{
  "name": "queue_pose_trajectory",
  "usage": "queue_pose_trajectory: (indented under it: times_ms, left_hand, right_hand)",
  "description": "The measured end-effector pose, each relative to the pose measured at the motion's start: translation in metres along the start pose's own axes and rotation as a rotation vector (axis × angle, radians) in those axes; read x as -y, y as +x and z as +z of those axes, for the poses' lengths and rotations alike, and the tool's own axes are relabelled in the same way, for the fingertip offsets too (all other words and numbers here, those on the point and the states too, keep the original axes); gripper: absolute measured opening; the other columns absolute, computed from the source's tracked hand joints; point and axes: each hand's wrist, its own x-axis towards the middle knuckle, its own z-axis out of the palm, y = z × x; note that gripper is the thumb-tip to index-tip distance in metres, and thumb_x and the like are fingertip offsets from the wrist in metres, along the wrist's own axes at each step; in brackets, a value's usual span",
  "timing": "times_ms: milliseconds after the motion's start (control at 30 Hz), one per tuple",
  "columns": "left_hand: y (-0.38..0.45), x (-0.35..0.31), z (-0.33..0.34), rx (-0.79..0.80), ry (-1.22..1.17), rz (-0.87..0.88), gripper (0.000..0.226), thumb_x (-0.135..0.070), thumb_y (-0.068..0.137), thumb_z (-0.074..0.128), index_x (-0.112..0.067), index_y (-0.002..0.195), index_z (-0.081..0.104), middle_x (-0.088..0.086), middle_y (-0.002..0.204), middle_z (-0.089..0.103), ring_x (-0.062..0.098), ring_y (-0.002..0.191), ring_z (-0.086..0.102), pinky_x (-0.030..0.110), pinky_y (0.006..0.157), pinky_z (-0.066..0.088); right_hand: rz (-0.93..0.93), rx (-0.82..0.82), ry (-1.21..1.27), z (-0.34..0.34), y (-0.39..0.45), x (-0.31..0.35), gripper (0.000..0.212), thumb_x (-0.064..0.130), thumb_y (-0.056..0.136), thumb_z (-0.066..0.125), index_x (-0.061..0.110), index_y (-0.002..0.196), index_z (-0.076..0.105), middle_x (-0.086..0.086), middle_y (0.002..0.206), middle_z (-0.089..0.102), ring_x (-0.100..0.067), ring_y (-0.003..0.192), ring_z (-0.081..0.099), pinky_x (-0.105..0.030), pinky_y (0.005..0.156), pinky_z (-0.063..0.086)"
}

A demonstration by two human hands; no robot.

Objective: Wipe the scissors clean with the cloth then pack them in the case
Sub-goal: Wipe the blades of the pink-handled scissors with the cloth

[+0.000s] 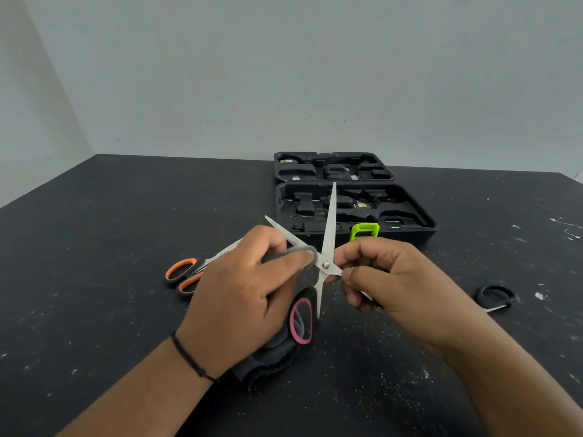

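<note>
Head view: scissors splayed, tips pointing away; left hand pinching cloth; right hand gripping handle.

The left hand covers most of the grey cloth and the orange scissors' blades. The black scissors' blades are too small to make out.

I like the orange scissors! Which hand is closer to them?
Left. The left hand is right beside the orange scissors; the right hand is farther off, across the open scissors.

Black speckled table; pale wall behind.
</note>
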Motion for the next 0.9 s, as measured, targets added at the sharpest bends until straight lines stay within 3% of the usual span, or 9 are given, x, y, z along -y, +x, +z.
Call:
queue_pose_trajectory:
  times_ms: [200,333,533,733,900]
  left_hand:
    - [0.001,-0.0008,0.001,-0.028,-0.024,-0.042,0.025,-0.023,0.092,0.053,-0.014,0.1,0.075,0.0,0.084,0.052,0.008,0.063,0.046,0.02,0.055,0.042]
    - [-0.0017,-0.0027,0.0012,0.01,-0.067,0.013,0.019,-0.015,0.089,0.061,-0.012,0.102,0.074,0.0,0.084,0.053,0.009,0.063,0.046,0.02,0.055,0.041]
    - [-0.0002,0.0022,0.0013,-0.025,-0.037,-0.052,0.02,-0.012,0.086,0.06,-0.012,0.1,0.074,0.003,0.084,0.054,0.013,0.066,0.051,0.029,0.056,0.046]
    - [0.0,-0.001,0.002,0.03,-0.092,-0.03,0.023,-0.024,0.091,0.055,-0.014,0.1,0.075,0.001,0.084,0.054,0.013,0.064,0.05,0.025,0.056,0.043]
    - [0.0,0.0036,0.0003,0.002,-0.078,-0.064,0.023,-0.02,0.089,0.055,-0.013,0.101,0.074,0.0,0.085,0.053,0.01,0.065,0.05,0.024,0.058,0.044]
  right_hand:
    - [0.016,-0.001,0.025,0.0013,0.0005,0.0007,0.022,-0.002,0.088,0.049,0.01,0.089,0.067,0.009,0.053,0.06,-0.007,0.054,0.05,-0.023,0.054,0.041]
    - [0.013,0.013,0.042,0.0023,0.0002,0.0015,0.021,-0.004,0.088,0.048,0.006,0.092,0.065,0.014,0.052,0.061,-0.005,0.051,0.049,-0.02,0.052,0.04]
    - [0.012,0.01,0.045,0.0016,0.001,-0.0005,0.021,-0.003,0.089,0.049,0.008,0.088,0.067,0.009,0.052,0.059,-0.007,0.053,0.048,-0.021,0.052,0.04]
    - [0.011,-0.001,0.038,0.004,0.0026,-0.0026,0.021,-0.002,0.088,0.049,0.009,0.088,0.067,0.009,0.051,0.059,-0.005,0.051,0.05,-0.017,0.051,0.041]
    - [0.007,0.012,0.026,0.0027,0.0022,-0.0018,0.02,-0.002,0.089,0.048,0.007,0.091,0.066,0.011,0.051,0.06,-0.004,0.05,0.05,-0.017,0.051,0.042]
